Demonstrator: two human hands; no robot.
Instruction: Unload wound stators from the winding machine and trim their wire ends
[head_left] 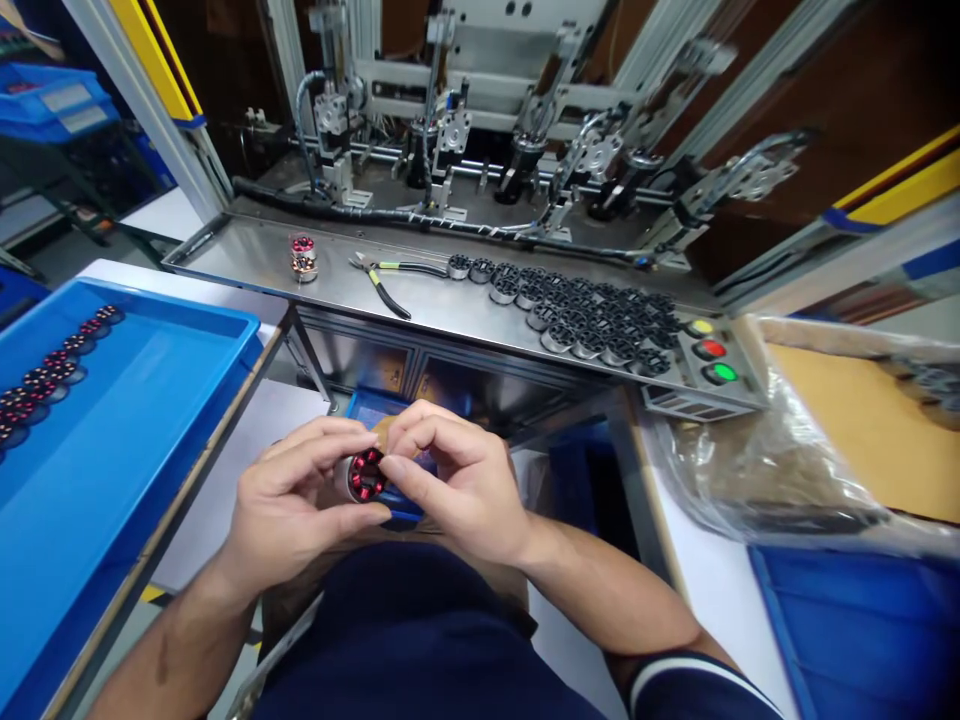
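A small round motor part with red coils [367,476] is held upright on its side in front of my body, its coil face turned to the right. My left hand [300,495] grips it between thumb and fingers. At its right edge, my right hand [457,480] has thumb and index finger pinched together; whatever is between those fingertips is too small to make out. Two similar coil parts [303,258] stand stacked on the metal shelf. Pliers [390,280] lie on that shelf beside rows of several black round parts [592,310].
A blue tray [150,400] at left holds several coil parts. Behind the shelf stands a machine with clamps [517,150]. A button box [709,365] is at the shelf's right end. Right of it are a plastic-lined box [847,420] and a blue bin [855,620].
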